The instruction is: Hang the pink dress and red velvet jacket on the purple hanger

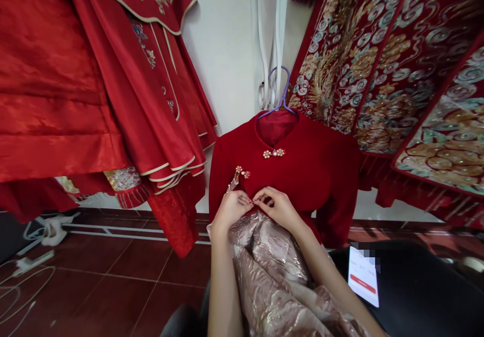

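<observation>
A dark red long-sleeved dress (295, 175) hangs in front of me on a purple hanger (284, 92). A jewelled flower clasp (274, 153) sits below its neckline, and a beaded flower ornament with a tassel (238, 175) lies on the chest at the left. My left hand (235, 207) and my right hand (275, 203) meet just below that ornament, against the front of the dress. Both hands are closed in a pinch, fingertips almost touching. What they hold is too small to make out. Shiny pinkish-beige fabric (264, 276) lies under my forearms.
Red garments with cream edging (124, 74) hang at the left, and heavily embroidered red ones (378, 74) at the right. A lit phone (363, 279) rests on a black surface (423, 286) at lower right. White cables (26, 296) lie on the tiled floor (124, 286).
</observation>
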Available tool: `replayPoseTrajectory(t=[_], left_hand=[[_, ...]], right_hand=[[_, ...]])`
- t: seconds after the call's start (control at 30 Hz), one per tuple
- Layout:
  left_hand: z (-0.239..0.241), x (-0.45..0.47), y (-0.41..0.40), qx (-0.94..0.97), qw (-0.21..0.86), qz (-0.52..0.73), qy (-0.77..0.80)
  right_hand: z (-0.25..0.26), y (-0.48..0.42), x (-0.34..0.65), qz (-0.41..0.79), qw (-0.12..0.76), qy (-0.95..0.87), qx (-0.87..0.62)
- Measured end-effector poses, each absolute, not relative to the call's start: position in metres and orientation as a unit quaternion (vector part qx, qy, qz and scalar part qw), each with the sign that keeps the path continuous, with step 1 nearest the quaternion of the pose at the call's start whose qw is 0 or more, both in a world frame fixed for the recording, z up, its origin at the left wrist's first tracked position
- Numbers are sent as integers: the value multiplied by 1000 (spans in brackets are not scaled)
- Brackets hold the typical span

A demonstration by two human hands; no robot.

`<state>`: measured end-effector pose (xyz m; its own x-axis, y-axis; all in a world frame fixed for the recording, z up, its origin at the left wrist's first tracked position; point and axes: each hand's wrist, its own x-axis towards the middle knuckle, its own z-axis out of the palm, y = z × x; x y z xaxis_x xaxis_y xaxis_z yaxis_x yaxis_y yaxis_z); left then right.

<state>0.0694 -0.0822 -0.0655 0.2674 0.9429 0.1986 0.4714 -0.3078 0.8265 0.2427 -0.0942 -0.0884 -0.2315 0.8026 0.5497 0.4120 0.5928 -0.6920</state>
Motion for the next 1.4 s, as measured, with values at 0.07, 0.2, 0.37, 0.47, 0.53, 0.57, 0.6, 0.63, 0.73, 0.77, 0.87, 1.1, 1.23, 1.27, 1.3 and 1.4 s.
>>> replayPoseTrajectory(t=[0.07,0.2,0.37,0.47,0.53,0.57,0.6,0.63,0.73,0.77,0.87,1.1,1.23,1.27,1.3,1.4], left_hand=[[-69,68,-80,726,337,356,483],[-70,65,-80,737,328,346,479],[-69,62,-82,747,292,351,484],[-73,60,-81,743,310,357,474],[-76,60,-80,738,327,364,465],[-76,60,-80,734,337,370,459],[-75,60,-81,728,348,376,454],[-74,59,-82,720,359,384,453],[-65,50,-90,678,374,425,469],[-61,44,-93,664,368,444,476],[-53,26,-100,649,319,489,488],[-55,17,-100,687,284,443,500],[-54,38,-99,723,330,394,462],[-54,43,-99,729,336,383,456],[-55,48,-98,734,340,375,453],[-59,57,-93,737,336,365,459]], right_hand=[[-88,-95,242,198,472,-758,-405],[-88,-97,240,184,465,-762,-412],[-87,-99,240,190,463,-764,-407],[-87,-100,238,184,463,-762,-413],[-86,-100,237,175,463,-758,-425],[-85,-101,236,171,461,-756,-432],[-83,-102,237,169,457,-755,-439],[-80,-104,238,168,453,-754,-446],[-66,-112,248,171,463,-738,-461],[-60,-116,253,172,479,-725,-465],[-43,-125,269,168,544,-669,-478],[-38,-129,272,199,573,-634,-479],[-40,-129,262,202,547,-658,-476],[-40,-129,261,201,543,-662,-476],[-40,-130,261,199,540,-664,-477],[-38,-130,262,197,538,-662,-483]])
